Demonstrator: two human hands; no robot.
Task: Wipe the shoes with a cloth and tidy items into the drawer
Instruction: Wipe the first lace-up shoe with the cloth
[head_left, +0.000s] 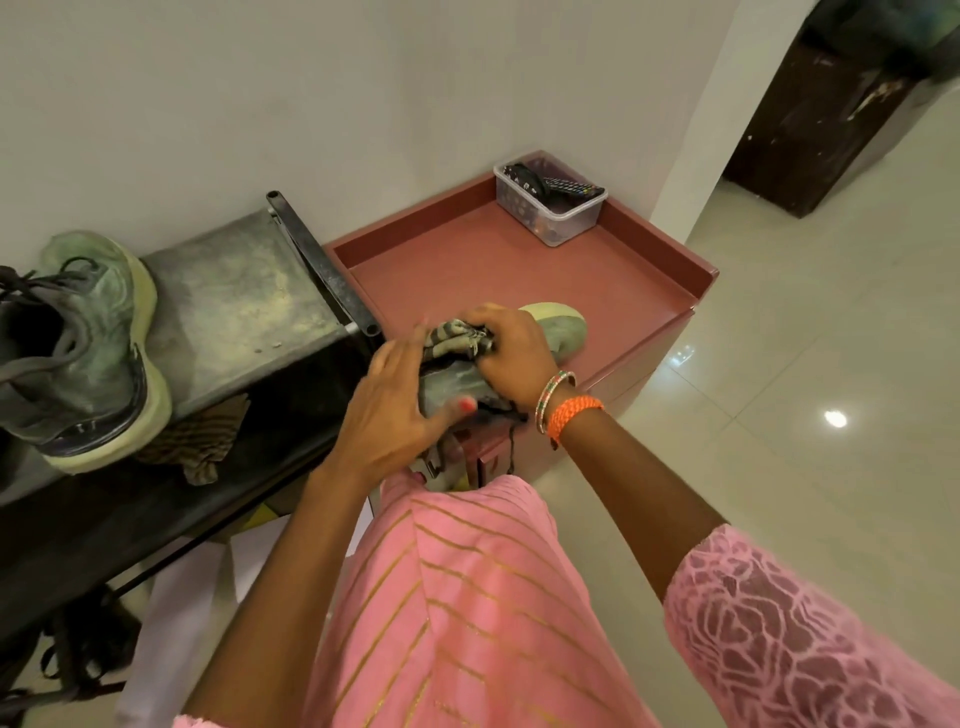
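A green shoe (563, 330) with a pale sole lies over the near left corner of the pink-red drawer unit (519, 270). My left hand (389, 415) holds its heel end, thumb on the side. My right hand (511, 353) grips a crumpled striped cloth (453, 339) and presses it on the top of the shoe. The matching green shoe (88, 343) stands on the metal rack top (234, 296) at the left, laces loose. A second striped cloth (200, 439) hangs off the rack's front edge.
A clear plastic box (550, 218) with dark small items sits at the far corner of the drawer unit's top. The white wall runs behind. Glossy tiled floor (805, 364) lies to the right, with a dark wooden cabinet (831, 114) farther back. Dark shoes (78, 649) sit under the rack.
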